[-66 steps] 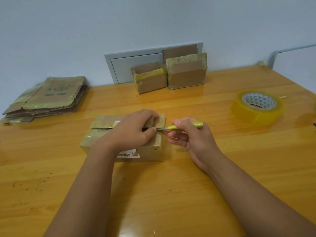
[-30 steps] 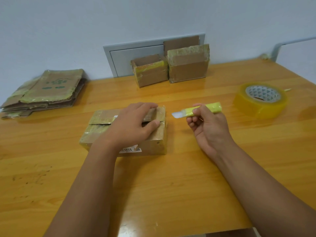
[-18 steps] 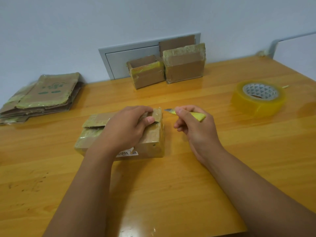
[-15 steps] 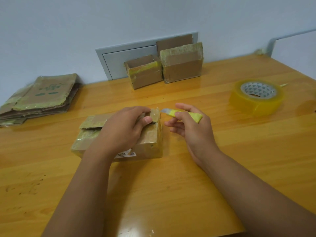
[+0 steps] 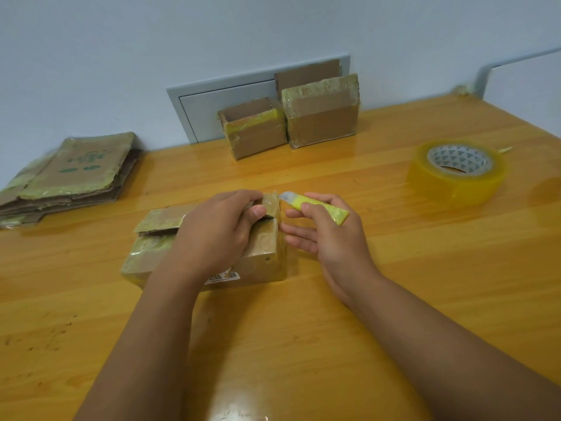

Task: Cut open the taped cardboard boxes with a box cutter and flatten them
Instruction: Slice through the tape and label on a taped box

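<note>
Presently the brown taped cardboard box (image 5: 258, 253), lying mid-table, is gripped at its far flap by the left hand (image 5: 218, 229). A yellow box cutter (image 5: 315, 205) is pinched in the right hand (image 5: 328, 235), blade at the flap's corner. Slicing that end's tape seems required next.

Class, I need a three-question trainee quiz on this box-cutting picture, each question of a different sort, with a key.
1. True or false: the left hand rests on the taped cardboard box.
2. Which hand holds the yellow box cutter?
3. The roll of tape lies: A) on the flattened boxes; B) on the table, at the person's right; C) inside the open box.

Key: 1 true; 2 the right hand; 3 B.
</note>
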{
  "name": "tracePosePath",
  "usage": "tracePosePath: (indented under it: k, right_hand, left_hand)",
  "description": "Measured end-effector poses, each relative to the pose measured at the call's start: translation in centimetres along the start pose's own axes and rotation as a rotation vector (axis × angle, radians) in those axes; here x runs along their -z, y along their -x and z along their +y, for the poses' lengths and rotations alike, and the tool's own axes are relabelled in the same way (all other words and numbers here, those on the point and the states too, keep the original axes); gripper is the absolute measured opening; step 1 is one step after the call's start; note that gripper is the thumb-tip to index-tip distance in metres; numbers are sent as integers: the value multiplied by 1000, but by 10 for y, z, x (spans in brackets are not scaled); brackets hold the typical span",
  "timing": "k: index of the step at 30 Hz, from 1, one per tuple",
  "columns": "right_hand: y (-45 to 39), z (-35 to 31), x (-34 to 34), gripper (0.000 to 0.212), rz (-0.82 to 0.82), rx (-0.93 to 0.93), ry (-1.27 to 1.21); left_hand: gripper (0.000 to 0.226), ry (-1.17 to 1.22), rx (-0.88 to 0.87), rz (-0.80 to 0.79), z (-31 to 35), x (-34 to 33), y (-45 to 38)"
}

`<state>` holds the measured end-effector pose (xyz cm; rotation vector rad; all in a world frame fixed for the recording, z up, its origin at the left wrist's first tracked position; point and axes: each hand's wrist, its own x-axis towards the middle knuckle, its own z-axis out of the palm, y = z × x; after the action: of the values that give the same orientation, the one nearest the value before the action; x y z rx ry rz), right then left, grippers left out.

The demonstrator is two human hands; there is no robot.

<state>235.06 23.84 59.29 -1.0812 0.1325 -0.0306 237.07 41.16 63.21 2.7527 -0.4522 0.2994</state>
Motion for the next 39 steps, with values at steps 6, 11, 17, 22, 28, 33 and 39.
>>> tracePosePath:
  k: [6,11,17,22,28,33,39]
  right_hand:
    - [1,-3,2,12,-3,-53,-68]
    - [3,-5,3,13,-20,-120,-141]
    - [3,-7,0,13,-16,-137,-162]
    - [4,-6,0,13,-12,-131,-140]
    - [5,-5,1,11,8,-113,-108]
    - [6,-6,2,11,31,-93,-98]
    - [7,-7,-2,8,31,-119,-126]
  left_hand:
    - [38,-6,3,12,1,0,0]
    - [38,3,2,23,0,-1,1]
    - [38,13,31,46,0,-5,-1]
    - [37,13,36,72,0,-6,-3]
    - [34,14,41,85,0,-7,-4]
    - [35,16,47,96,1,-7,-5]
    - [34,27,23,91,0,-7,-5]
